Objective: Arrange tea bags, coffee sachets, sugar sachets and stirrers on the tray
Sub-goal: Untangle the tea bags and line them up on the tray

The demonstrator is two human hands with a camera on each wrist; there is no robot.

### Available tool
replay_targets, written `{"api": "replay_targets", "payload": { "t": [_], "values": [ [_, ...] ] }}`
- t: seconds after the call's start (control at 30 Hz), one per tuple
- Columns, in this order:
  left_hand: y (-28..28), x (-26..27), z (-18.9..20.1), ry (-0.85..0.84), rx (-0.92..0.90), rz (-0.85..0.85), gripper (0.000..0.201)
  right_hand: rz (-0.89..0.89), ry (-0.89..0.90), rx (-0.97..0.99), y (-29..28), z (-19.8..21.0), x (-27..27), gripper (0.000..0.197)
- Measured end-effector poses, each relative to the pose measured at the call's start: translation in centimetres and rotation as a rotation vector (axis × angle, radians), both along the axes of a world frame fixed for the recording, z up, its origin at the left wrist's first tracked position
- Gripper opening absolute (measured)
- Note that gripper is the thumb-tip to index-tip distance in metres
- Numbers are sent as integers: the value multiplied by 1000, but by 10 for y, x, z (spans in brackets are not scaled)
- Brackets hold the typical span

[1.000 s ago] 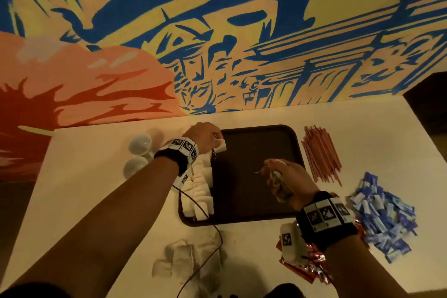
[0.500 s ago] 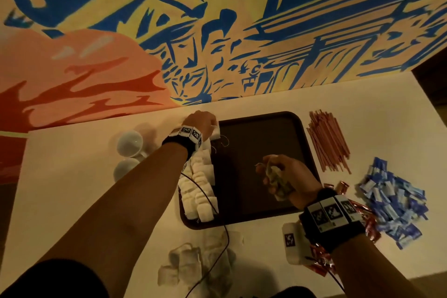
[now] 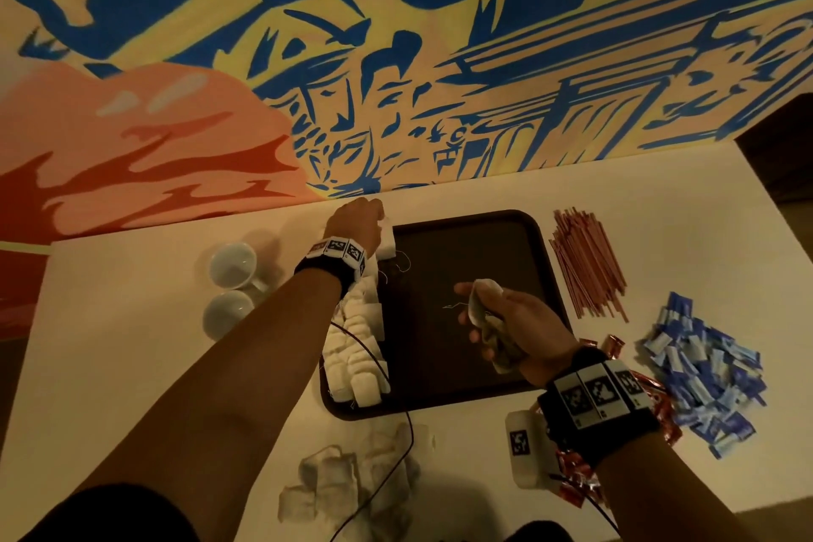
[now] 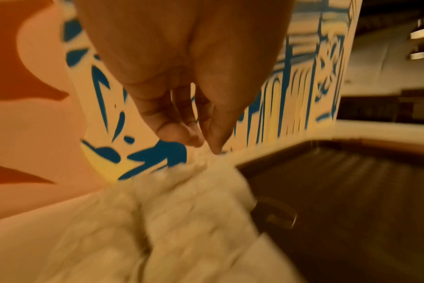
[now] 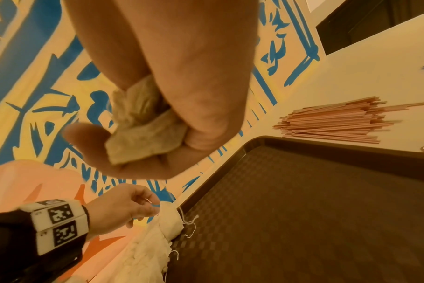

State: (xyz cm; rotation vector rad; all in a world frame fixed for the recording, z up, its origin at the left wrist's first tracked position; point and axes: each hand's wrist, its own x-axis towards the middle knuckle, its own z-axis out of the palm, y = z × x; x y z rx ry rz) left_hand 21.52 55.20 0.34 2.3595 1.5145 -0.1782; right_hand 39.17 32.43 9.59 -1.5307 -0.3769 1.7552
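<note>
Tea bags (image 5: 143, 137) bunched in right hand (image 5: 172, 86); head view hides grip.

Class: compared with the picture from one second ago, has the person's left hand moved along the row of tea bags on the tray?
Yes. The left hand has moved slightly toward the tray's far left corner.

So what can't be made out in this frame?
- Left hand grip: head view shows only its back; left wrist view is blurred at the top tea bag.
- Number of tea bags in the right hand: bunched behind curled fingers.
- Red sachets: mostly covered by the right wristband.
</note>
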Motion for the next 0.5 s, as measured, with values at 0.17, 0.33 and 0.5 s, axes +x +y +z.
{"api": "replay_targets", "payload": {
  "t": [0.17,0.33,0.5],
  "values": [
    [-37,2,40,-280,-32,125,15,7,-86,18,0,16,1,30],
    [-98,4,88,-687,-238,198,17,43,-83,37,3,37,2,21],
    [-163,1,131,-840,-386,183,24,163,-167,114,-13,56,5,18]
  ]
}}
